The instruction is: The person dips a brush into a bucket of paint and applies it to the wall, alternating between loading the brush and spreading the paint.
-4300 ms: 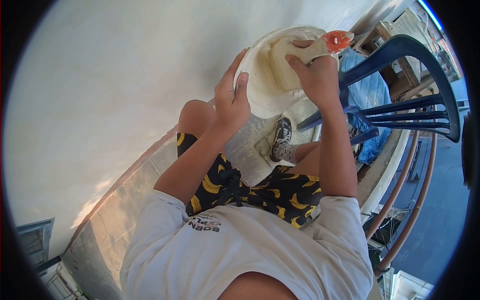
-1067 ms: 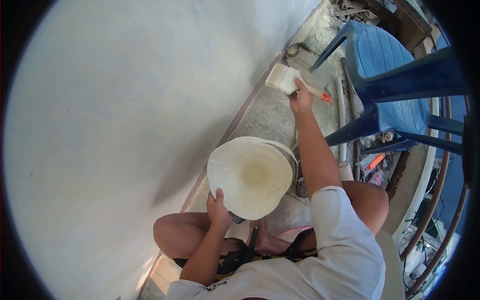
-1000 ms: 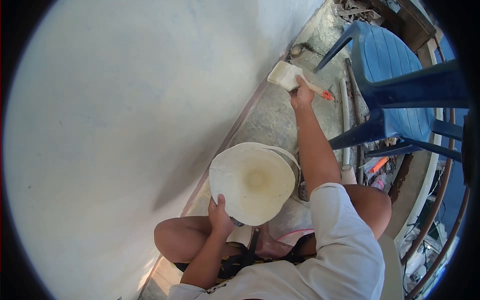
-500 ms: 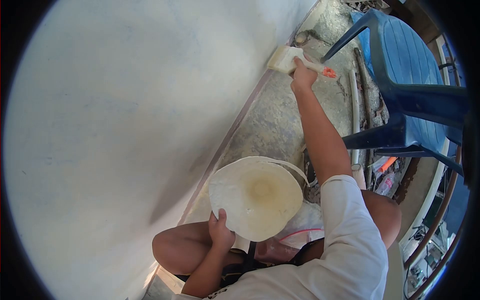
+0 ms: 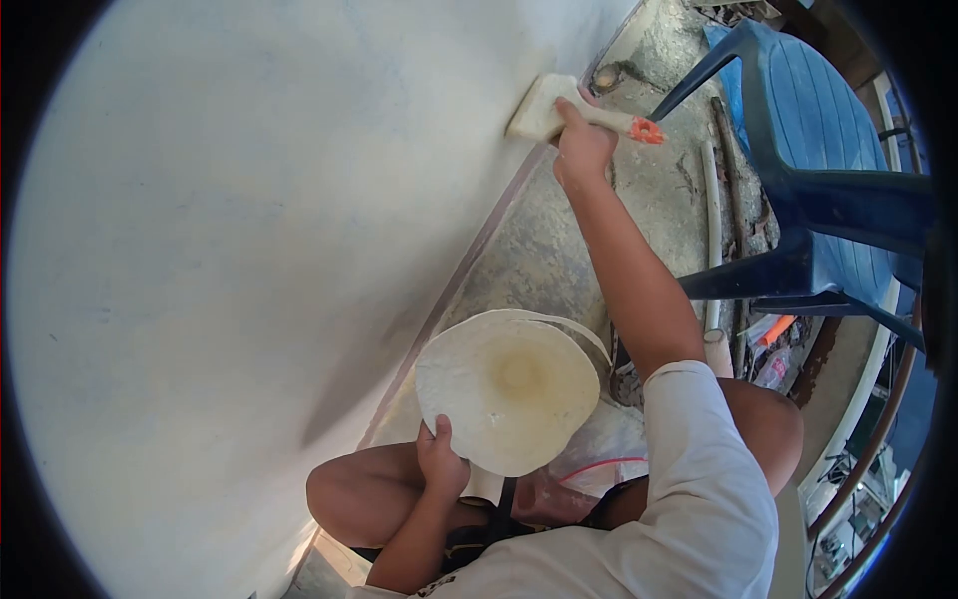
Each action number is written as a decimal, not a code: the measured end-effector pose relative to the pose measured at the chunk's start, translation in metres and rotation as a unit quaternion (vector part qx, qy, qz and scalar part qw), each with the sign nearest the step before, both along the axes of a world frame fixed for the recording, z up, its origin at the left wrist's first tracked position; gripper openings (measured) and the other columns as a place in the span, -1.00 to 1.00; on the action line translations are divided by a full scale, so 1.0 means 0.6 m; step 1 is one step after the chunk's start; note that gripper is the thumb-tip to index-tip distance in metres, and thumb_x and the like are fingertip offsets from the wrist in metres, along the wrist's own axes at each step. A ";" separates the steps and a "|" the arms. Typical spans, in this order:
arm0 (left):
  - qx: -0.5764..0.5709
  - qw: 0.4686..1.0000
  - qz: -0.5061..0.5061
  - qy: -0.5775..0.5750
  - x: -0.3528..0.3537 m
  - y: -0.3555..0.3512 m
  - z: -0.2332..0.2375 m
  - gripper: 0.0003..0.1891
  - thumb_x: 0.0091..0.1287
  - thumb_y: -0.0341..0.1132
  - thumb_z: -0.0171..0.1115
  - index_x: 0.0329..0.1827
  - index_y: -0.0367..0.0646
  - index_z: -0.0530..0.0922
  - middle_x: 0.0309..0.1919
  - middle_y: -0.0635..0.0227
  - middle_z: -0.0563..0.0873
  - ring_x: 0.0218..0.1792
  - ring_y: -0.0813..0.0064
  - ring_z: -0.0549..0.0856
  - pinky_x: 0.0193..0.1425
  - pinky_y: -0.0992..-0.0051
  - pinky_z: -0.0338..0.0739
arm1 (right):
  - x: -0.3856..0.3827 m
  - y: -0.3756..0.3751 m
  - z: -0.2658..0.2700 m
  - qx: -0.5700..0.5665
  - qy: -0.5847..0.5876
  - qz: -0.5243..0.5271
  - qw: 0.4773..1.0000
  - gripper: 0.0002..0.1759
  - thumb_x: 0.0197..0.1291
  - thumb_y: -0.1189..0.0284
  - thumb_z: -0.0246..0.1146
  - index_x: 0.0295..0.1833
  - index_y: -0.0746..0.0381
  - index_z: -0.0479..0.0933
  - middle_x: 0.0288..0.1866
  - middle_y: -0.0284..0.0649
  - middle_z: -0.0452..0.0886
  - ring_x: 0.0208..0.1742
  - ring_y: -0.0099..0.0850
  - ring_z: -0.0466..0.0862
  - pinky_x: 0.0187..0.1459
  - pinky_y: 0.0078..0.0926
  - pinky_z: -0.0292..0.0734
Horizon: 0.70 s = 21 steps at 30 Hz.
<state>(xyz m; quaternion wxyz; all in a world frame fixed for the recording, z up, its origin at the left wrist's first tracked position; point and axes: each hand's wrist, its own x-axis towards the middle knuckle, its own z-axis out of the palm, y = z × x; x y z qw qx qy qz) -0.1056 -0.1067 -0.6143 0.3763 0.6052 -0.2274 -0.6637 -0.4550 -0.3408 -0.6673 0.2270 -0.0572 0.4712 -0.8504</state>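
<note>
Gripping the wide brush [image 5: 544, 108] by its pale handle, the right hand [image 5: 585, 150] closes its fingers just below the bristles, which lie at the wall [image 5: 249, 220]. The left hand [image 5: 441, 461] pinches the rim of the whitish bucket [image 5: 514, 389], above the floor [image 5: 544, 240] between the bent knees.

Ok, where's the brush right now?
Head view, top centre: the brush is in the right hand, bristles at the wall near its base, left of the blue chair.
</note>
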 end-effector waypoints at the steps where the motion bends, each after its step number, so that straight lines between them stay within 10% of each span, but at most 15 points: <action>1: 0.007 1.000 0.000 -0.006 0.005 0.004 0.001 -0.63 0.40 -0.26 0.01 0.18 -0.29 0.32 0.01 0.16 0.55 -0.01 0.32 0.58 0.07 0.37 0.48 | 0.011 0.010 0.061 -0.040 -0.036 0.002 0.999 -0.52 0.03 0.65 0.25 0.14 0.41 0.38 0.00 -0.06 0.52 -0.02 -0.32 0.58 -0.14 -0.35 0.58; 5: 0.007 1.000 -0.009 0.017 0.012 0.005 0.001 -0.63 0.40 -0.28 0.01 0.19 -0.30 0.31 0.02 0.15 0.54 -0.01 0.31 0.58 0.08 0.35 0.48 | -0.003 0.057 0.162 -0.148 -0.035 -0.003 0.988 -0.55 0.05 0.64 0.23 0.12 0.38 0.42 -0.03 -0.11 0.55 -0.10 -0.36 0.61 -0.21 -0.38 0.61; 11: -0.011 1.000 0.007 0.013 0.010 0.004 -0.002 -0.63 0.41 -0.28 0.00 0.19 -0.30 0.30 0.01 0.15 0.54 -0.02 0.30 0.58 0.07 0.35 0.49 | 0.020 0.037 -0.054 0.046 0.000 -0.035 0.998 -0.55 0.06 0.64 0.22 0.13 0.39 0.41 -0.04 -0.09 0.54 -0.10 -0.35 0.60 -0.16 -0.37 0.60; 17: 0.003 1.000 -0.012 0.007 0.022 0.005 -0.002 -0.60 0.41 -0.26 -0.01 0.23 -0.26 0.26 0.06 0.15 0.51 0.03 0.25 0.56 0.11 0.29 0.47 | 0.023 0.057 0.192 -0.165 -0.024 0.013 0.986 -0.54 0.05 0.62 0.24 0.12 0.43 0.39 -0.04 -0.09 0.54 -0.08 -0.32 0.60 -0.17 -0.34 0.63; 21: -0.008 1.000 0.004 0.012 0.013 0.003 0.002 -0.63 0.40 -0.26 0.01 0.17 -0.30 0.31 0.00 0.15 0.55 -0.03 0.31 0.59 0.05 0.36 0.50 | -0.029 0.079 0.107 -0.140 -0.027 -0.048 0.989 -0.55 0.06 0.65 0.21 0.13 0.40 0.40 -0.02 -0.08 0.54 -0.09 -0.30 0.61 -0.20 -0.33 0.65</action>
